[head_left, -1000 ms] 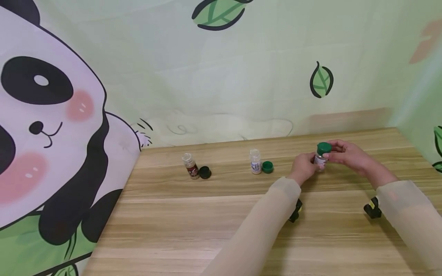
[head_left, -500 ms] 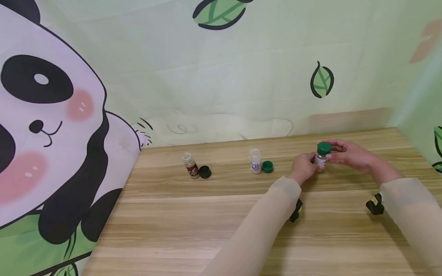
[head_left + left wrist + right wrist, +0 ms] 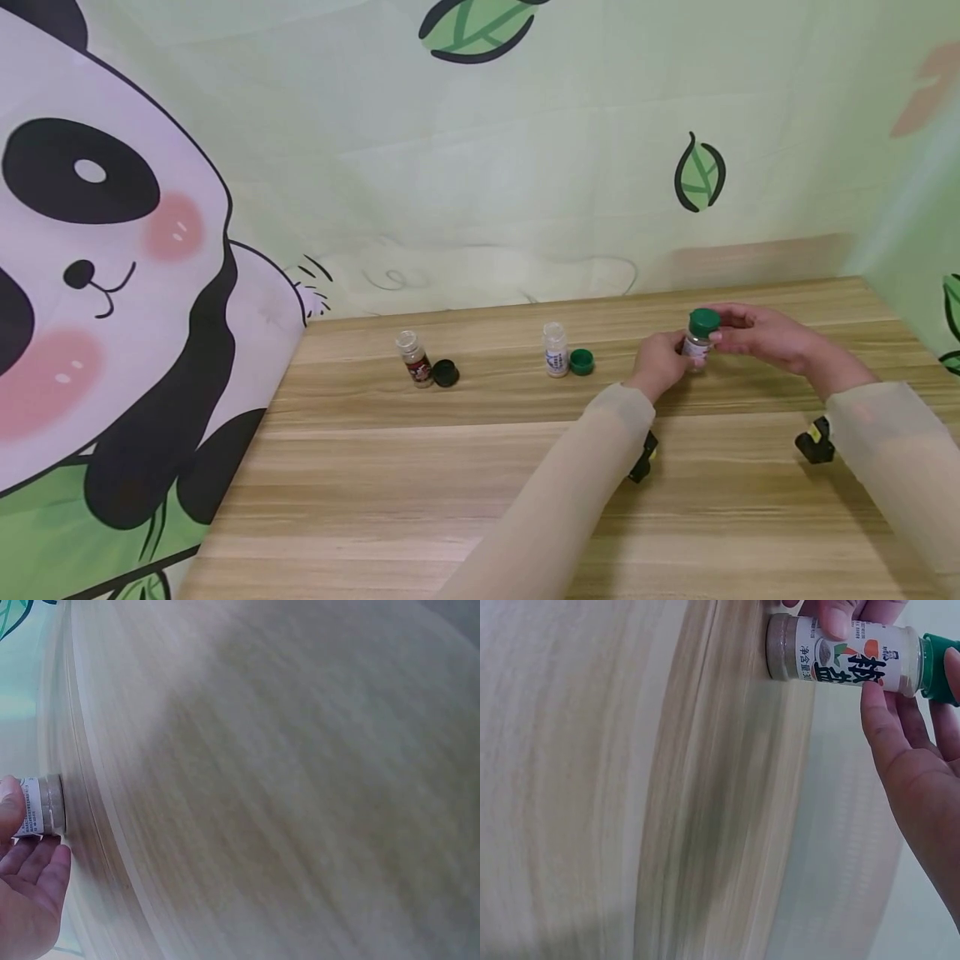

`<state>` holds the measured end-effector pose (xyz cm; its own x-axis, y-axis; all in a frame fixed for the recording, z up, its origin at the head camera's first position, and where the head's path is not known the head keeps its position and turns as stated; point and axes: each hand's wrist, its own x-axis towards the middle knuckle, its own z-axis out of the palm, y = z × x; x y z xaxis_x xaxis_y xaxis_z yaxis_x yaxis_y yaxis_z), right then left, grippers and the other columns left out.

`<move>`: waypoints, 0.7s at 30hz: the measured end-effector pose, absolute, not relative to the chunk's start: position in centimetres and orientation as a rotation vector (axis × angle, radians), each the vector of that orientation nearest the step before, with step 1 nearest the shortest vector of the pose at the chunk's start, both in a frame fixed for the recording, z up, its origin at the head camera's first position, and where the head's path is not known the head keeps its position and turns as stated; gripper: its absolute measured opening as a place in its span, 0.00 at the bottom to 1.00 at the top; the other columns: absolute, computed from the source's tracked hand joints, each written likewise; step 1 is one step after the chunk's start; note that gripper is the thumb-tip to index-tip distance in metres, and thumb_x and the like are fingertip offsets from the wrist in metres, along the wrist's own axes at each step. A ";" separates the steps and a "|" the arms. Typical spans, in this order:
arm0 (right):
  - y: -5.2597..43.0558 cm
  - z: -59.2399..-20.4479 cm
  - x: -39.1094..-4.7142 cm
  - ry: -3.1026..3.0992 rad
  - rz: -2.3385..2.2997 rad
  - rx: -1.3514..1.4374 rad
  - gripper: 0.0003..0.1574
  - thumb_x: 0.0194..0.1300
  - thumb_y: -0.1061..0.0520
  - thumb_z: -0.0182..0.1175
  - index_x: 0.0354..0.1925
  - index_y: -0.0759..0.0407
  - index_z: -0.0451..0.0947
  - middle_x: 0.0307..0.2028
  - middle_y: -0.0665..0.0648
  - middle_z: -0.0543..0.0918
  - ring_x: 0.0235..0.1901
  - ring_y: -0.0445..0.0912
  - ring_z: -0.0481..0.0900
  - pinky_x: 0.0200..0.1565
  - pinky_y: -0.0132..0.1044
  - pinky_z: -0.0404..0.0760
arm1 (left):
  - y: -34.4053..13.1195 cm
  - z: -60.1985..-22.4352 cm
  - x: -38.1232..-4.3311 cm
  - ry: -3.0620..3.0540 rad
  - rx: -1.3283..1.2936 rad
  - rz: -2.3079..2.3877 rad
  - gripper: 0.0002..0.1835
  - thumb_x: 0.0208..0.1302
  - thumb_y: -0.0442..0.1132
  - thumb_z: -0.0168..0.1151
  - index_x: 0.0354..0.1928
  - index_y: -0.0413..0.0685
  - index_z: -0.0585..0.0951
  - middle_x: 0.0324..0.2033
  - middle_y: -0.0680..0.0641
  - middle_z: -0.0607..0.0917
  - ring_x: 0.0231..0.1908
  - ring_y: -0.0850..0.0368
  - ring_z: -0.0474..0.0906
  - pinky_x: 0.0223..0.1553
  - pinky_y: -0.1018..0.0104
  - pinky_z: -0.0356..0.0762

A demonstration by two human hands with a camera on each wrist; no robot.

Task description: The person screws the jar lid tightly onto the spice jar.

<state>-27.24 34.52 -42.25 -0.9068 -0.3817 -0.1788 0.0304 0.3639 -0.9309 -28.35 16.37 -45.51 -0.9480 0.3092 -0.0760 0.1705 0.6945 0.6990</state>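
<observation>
A clear seasoning jar (image 3: 696, 348) with a white printed label and a green cap (image 3: 703, 322) stands at the right of the table. My left hand (image 3: 660, 363) grips its body; the left wrist view shows the thumb on one side of the label (image 3: 31, 806) and the fingers on the other. In the right wrist view a brownish filling shows at the jar's base (image 3: 780, 646). My right hand (image 3: 761, 337) pinches the cap from the right, its thumb on the green side (image 3: 952, 671) and one fingertip beside the label.
Farther left, an open jar (image 3: 556, 354) with a white label stands beside a loose green cap (image 3: 581, 362). At the left, another open jar (image 3: 415, 362) with a dark red label has a black cap (image 3: 445, 373) next to it. A printed cloth wall (image 3: 480, 183) rises behind the table.
My right hand has shifted a little to the right around the cap, its wrist turning slightly. The left hand and the jar have stayed in place, and the cap is still on.
</observation>
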 end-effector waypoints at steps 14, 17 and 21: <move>33.9 -42.5 -27.2 2.271 -1.623 -0.283 0.31 0.74 0.61 0.53 0.67 0.70 0.54 0.44 0.28 0.78 0.46 0.23 0.76 0.49 0.23 0.79 | 16.2 -45.4 -28.3 2.725 0.401 1.103 0.22 0.59 0.44 0.72 0.57 0.57 0.83 0.50 0.56 0.88 0.51 0.69 0.81 0.51 0.81 0.74; 33.7 -42.5 -27.1 2.298 -1.604 -0.273 0.33 0.74 0.60 0.53 0.68 0.73 0.52 0.43 0.27 0.77 0.45 0.22 0.75 0.48 0.22 0.78 | 16.3 -45.4 -28.3 2.736 0.400 1.079 0.23 0.59 0.45 0.71 0.58 0.57 0.83 0.50 0.57 0.88 0.52 0.69 0.81 0.52 0.82 0.74; 33.6 -42.6 -27.0 2.330 -1.596 -0.256 0.33 0.73 0.60 0.54 0.67 0.72 0.53 0.42 0.28 0.77 0.44 0.22 0.75 0.47 0.21 0.78 | 16.3 -45.3 -28.2 2.739 0.398 1.060 0.23 0.59 0.45 0.71 0.58 0.58 0.82 0.51 0.57 0.88 0.52 0.69 0.81 0.52 0.81 0.74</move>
